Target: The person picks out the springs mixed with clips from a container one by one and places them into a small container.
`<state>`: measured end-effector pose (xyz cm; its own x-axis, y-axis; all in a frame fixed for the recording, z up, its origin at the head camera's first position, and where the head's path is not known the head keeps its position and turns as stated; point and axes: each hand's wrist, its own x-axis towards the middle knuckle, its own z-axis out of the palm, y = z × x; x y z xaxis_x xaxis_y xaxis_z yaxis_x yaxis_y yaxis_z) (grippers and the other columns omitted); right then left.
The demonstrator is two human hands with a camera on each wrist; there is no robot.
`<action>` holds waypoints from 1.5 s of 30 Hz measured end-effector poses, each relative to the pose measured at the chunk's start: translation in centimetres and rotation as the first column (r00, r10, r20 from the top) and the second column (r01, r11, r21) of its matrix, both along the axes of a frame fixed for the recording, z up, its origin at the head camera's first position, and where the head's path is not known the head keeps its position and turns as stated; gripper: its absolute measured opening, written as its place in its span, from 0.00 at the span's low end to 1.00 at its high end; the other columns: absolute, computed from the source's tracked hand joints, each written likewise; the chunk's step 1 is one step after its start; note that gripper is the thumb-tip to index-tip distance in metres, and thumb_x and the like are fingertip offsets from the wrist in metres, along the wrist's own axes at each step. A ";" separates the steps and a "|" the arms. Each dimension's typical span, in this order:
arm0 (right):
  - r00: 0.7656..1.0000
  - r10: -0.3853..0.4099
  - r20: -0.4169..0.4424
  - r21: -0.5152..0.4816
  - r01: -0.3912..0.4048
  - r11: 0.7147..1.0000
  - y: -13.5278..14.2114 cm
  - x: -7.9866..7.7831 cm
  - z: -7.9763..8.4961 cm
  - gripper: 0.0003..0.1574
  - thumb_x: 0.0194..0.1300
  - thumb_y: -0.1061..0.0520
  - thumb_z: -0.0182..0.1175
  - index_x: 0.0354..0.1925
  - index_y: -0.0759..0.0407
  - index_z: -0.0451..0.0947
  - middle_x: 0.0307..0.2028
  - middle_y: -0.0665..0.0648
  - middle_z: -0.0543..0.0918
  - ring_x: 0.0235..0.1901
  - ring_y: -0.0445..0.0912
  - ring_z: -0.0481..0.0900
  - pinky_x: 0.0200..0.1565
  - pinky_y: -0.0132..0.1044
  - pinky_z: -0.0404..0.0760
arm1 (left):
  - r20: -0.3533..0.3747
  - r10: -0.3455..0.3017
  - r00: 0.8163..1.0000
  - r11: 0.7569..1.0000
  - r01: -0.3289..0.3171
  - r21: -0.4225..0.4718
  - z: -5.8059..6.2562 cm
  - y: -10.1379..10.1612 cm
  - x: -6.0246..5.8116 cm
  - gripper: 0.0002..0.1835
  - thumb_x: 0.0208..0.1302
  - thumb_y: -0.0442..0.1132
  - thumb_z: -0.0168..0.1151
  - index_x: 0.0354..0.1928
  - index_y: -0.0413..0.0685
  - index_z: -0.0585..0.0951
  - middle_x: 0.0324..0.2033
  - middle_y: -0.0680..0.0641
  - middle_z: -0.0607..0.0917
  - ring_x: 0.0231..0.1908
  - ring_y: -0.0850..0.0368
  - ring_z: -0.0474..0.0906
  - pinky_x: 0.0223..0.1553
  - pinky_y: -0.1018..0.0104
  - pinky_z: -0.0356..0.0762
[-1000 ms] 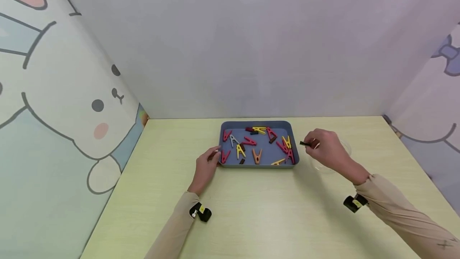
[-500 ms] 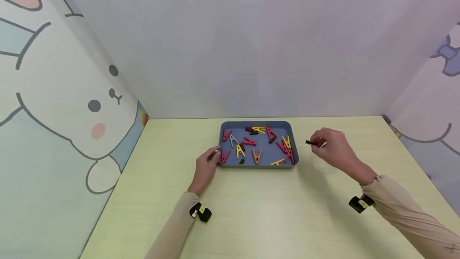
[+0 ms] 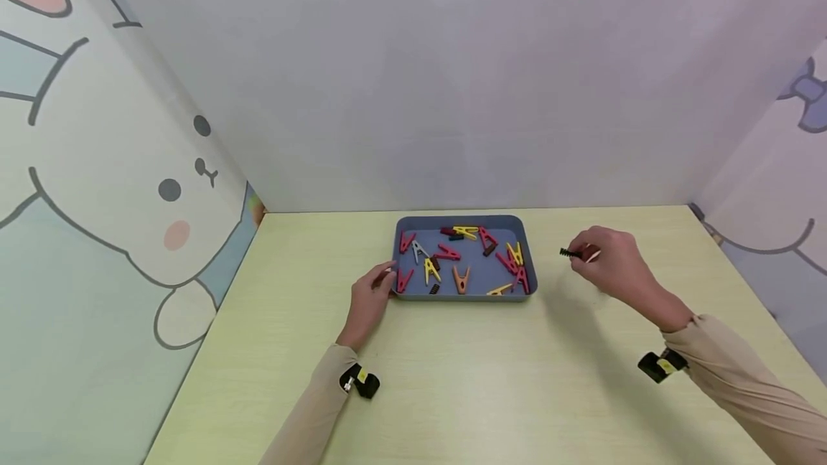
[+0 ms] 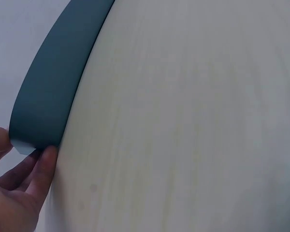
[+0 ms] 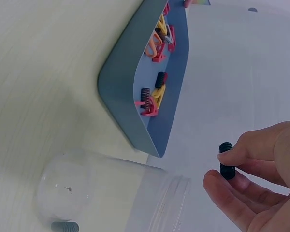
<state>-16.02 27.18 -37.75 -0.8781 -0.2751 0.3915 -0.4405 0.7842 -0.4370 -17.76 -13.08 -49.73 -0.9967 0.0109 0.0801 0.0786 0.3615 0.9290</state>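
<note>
Pinching a black spring point(image 5: 227, 171) between thumb and fingers, the right hand point(image 3: 610, 258) is hovering to the right of the grey-blue tray point(image 3: 465, 298), apart from its rim. The fingers are keeping a narrow pinch, with both ends of the spring sticking out. The left hand point(image 3: 368, 301) is holding the near left corner of the tray, its fingers bending against the outer wall and the base.

Inside the tray, plastic clips are lying scattered: an orange clip point(image 3: 461, 280) is resting near the front wall, a pale grey clip point(image 3: 420, 252) is leaning across the left part, and red clips and yellow clips are spreading around them. Several dark springs are lying among the clips. To the right of the tray, a clear jar point(image 5: 169, 205) is standing; a dark coil point(image 5: 65, 226) is showing at its base.

Beneath the tray, a pale wooden table point(image 3: 478, 379) is stretching out, and beyond the tray a plain whitish wall point(image 3: 452, 92) is rising.
</note>
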 end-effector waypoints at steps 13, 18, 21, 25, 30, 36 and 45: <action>0.999 -0.011 -0.049 0.004 0.011 1.000 0.9 0.5 0.5 0.10 0.46 0.73 0.67 0.28 0.63 0.82 0.27 0.53 0.80 0.23 0.44 0.79 0.26 0.30 0.80 | -0.003 0.001 1.000 1.000 -0.001 -0.004 -0.2 0.0 -0.1 0.17 0.69 0.43 0.55 0.57 0.49 0.79 0.43 0.46 0.83 0.36 0.56 0.79 0.35 0.68 0.82; 0.999 -0.020 -0.040 -0.002 0.020 1.000 1.3 0.8 0.7 0.09 0.46 0.72 0.67 0.29 0.63 0.82 0.27 0.53 0.80 0.24 0.44 0.78 0.26 0.27 0.79 | -0.010 -0.001 1.000 1.000 0.001 -0.005 0.0 0.1 -0.1 0.17 0.69 0.44 0.55 0.57 0.49 0.79 0.42 0.46 0.83 0.35 0.56 0.79 0.35 0.67 0.82; 0.999 -0.024 -0.041 -0.011 0.023 1.000 1.5 0.9 0.8 0.09 0.46 0.72 0.68 0.29 0.63 0.82 0.27 0.53 0.81 0.24 0.43 0.78 0.26 0.25 0.78 | -0.014 -0.003 1.000 1.000 0.003 -0.007 0.0 0.1 -0.1 0.17 0.69 0.44 0.55 0.57 0.49 0.79 0.42 0.46 0.83 0.35 0.56 0.79 0.35 0.67 0.82; 0.998 -0.028 -0.058 -0.012 0.028 1.000 1.6 1.0 0.9 0.10 0.46 0.73 0.67 0.28 0.63 0.82 0.27 0.54 0.81 0.23 0.44 0.78 0.26 0.22 0.77 | -0.019 -0.010 1.000 1.000 0.011 0.005 -0.1 0.1 -0.1 0.17 0.69 0.43 0.56 0.57 0.48 0.79 0.42 0.45 0.83 0.34 0.55 0.79 0.35 0.67 0.82; 0.997 -0.029 -0.065 -0.008 0.028 1.000 2.0 1.1 1.0 0.10 0.46 0.73 0.67 0.29 0.63 0.82 0.28 0.54 0.81 0.24 0.45 0.78 0.27 0.21 0.77 | -0.017 -0.011 1.000 1.000 0.011 0.011 -0.1 0.1 -0.1 0.17 0.69 0.43 0.55 0.57 0.48 0.78 0.42 0.45 0.83 0.35 0.55 0.79 0.35 0.66 0.82; 0.997 -0.032 -0.071 0.005 0.033 0.999 2.4 1.3 0.9 0.11 0.46 0.73 0.68 0.29 0.63 0.82 0.28 0.54 0.80 0.24 0.44 0.78 0.27 0.22 0.77 | -0.018 -0.007 1.000 1.000 0.008 0.008 -0.1 0.0 0.0 0.18 0.70 0.42 0.55 0.58 0.47 0.78 0.43 0.44 0.83 0.36 0.55 0.79 0.35 0.67 0.82; 0.996 -0.058 -0.061 0.017 0.059 0.998 3.1 1.4 0.8 0.10 0.45 0.72 0.68 0.29 0.63 0.83 0.27 0.54 0.80 0.24 0.46 0.78 0.26 0.24 0.77 | -0.024 -0.004 1.000 1.000 0.004 0.018 -0.2 -0.1 0.1 0.17 0.69 0.41 0.55 0.57 0.46 0.78 0.42 0.45 0.83 0.35 0.54 0.79 0.34 0.67 0.82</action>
<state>-14.60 30.26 -36.96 -0.8678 -0.2318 0.4395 -0.4188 0.8172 -0.3960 -17.64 -13.18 -49.92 -0.9945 0.0133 0.1040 0.1023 0.3442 0.9333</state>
